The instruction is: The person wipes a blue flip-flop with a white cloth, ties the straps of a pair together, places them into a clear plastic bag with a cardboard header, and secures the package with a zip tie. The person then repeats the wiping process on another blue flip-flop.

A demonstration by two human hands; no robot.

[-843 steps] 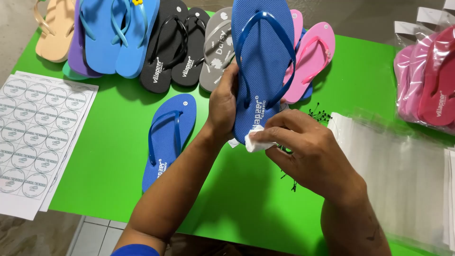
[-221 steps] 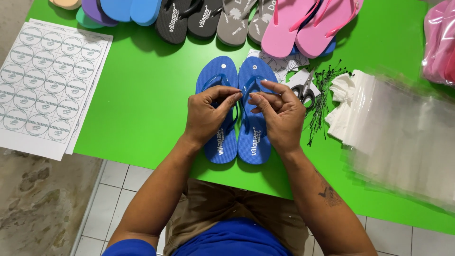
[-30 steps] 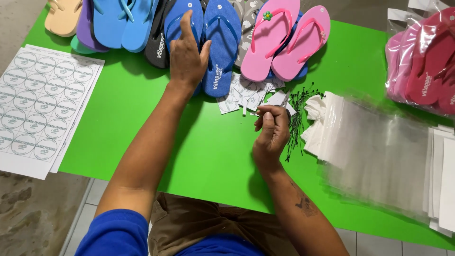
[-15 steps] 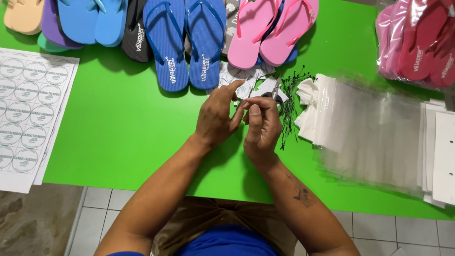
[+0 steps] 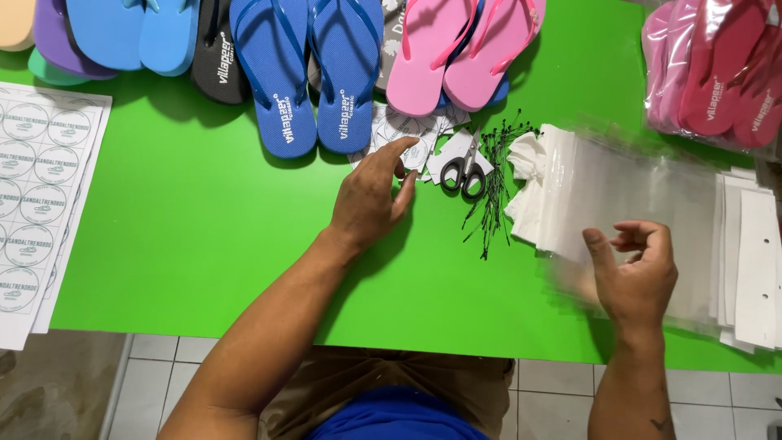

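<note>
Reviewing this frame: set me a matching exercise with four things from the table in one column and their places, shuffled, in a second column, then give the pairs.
Things
1. scissors
2. sticker sheet
3. left hand
4. right hand

Places
A. over the stack of clear plastic bags
B. at the table's left edge
C. on the white round labels below the dark blue flip-flops
D. beside the pile of black ties

Pairs: 1-D, 2-B, 3-C, 4-A

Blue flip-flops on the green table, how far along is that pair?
Done: the blue flip-flops lie paired in the row at the table's far edge. In hand: left hand touches the round labels by the scissors; right hand is over the clear bags. Left: this pair is unbagged.
</note>
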